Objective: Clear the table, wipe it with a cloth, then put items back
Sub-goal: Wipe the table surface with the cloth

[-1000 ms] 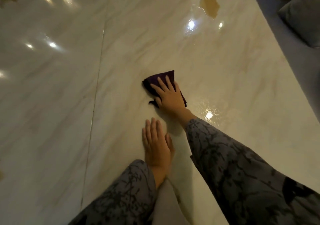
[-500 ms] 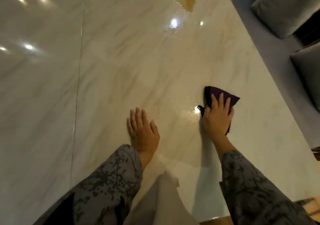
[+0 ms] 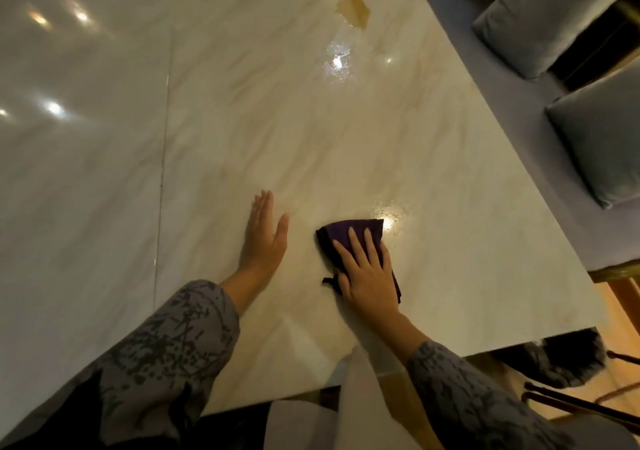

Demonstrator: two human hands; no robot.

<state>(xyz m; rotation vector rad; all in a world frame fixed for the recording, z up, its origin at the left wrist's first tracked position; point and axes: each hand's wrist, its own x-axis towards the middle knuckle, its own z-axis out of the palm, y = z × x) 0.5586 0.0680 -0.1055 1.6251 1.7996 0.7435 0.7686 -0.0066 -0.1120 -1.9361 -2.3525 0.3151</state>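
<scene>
Right hand (image 3: 369, 275) presses flat, fingers straight, on the purple cloth (image 3: 349, 233) near the marble table's (image 3: 433, 138) near-right corner (wet shine just beyond it). Left hand (image 3: 265, 236) rests flat beside it, fingers together.

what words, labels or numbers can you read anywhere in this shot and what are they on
None: no readable text anywhere in the head view.
The purple cloth under the right hand shows no tag or print.
The marble table bears only veining, glare spots and a tan patch.
The patterned sleeves carry abstract dark shapes, not letters.
The grey cushions are plain.
</scene>
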